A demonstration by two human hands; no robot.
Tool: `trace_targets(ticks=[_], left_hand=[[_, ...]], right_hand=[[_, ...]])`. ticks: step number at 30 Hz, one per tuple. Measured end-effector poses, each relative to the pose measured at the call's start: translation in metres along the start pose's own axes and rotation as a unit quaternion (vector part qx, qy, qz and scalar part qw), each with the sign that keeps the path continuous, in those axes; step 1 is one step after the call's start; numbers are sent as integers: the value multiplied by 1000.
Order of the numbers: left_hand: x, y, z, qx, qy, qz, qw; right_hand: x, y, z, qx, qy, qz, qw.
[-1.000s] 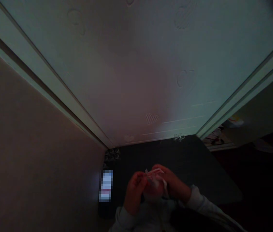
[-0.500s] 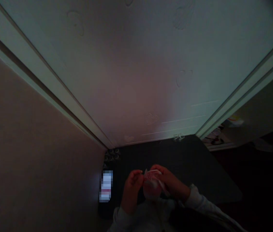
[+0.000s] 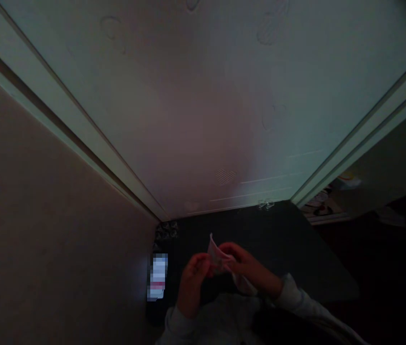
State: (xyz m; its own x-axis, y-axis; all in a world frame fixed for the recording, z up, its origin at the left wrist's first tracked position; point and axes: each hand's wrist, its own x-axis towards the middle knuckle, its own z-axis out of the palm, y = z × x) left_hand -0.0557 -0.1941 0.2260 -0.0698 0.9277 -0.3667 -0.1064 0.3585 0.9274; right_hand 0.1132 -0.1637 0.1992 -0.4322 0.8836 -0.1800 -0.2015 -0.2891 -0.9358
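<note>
Low in the dim head view, my left hand point(image 3: 192, 280) and my right hand point(image 3: 251, 266) are close together above a dark tabletop point(image 3: 278, 239). Between them is a thin, limp, pinkish-white piece point(image 3: 242, 282), cloth or paper; I cannot tell which. One pointed corner of it sticks up between the hands, and another part hangs below my right hand. The fingers of my left hand pinch its left side. My right hand is closed around its upper right part. Dim light hides the fingertips and any smaller thing inside the folds.
A bright screen-like object point(image 3: 157, 277), blurred out, stands at the table's left by the wall point(image 3: 62, 215). Small dark round items point(image 3: 167, 230) sit in the back left corner. Clear shiny pieces point(image 3: 266, 204) lie at the back edge, against a pale upright panel point(image 3: 203, 120).
The bunched, rounded pinkish piece has been spread and turned; a corner now points up and the round shape below has gone from view. Both hands stay in nearly the same place.
</note>
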Motion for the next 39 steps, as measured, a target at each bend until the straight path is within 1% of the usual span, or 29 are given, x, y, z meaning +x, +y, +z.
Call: trace_targets(ticks=[2, 5, 7, 9, 11, 13, 14, 17, 19, 24, 28, 34, 39], left_hand=[[1, -1, -2, 0, 1, 1, 1000], [2, -1, -3, -4, 1, -2, 1000], [2, -1, -3, -7, 0, -6, 1000], [2, 0, -3, -11, -2, -13, 1000], [3, -1, -3, -18, -2, -17, 1000], [3, -4, -3, -27, -2, -18, 999], [4, -5, -3, -33, -1, -16, 999], [4, -9, -3, -45, -1, -8, 999], [4, -11, -3, -52, -1, -6, 999], [6, -15, -1, -54, -8, -17, 998], [9, -16, -1, -23, -18, -29, 999], [7, -13, 0, 34, -19, -22, 999], [5, -14, -1, 53, -28, -22, 998]], right_hand=[[1, 2, -4, -86, 16, -49, 995], [1, 5, -7, -212, 50, -123, 968], [2, 6, -8, -249, 73, -143, 955], [2, 6, -7, -271, 108, -155, 944], [2, 5, -6, -283, 152, -160, 933], [1, 2, -5, -288, 171, -161, 928], [1, 0, -4, -289, 162, -157, 930], [-1, -6, -1, -290, 109, -127, 942], [-3, -8, 1, -292, 92, -104, 946], [-6, -8, 3, -295, 85, -81, 948], [-6, -6, 4, -297, 79, -68, 949], [-6, -8, 7, -290, 61, -71, 952], [-8, -8, 9, -272, 57, -62, 959]])
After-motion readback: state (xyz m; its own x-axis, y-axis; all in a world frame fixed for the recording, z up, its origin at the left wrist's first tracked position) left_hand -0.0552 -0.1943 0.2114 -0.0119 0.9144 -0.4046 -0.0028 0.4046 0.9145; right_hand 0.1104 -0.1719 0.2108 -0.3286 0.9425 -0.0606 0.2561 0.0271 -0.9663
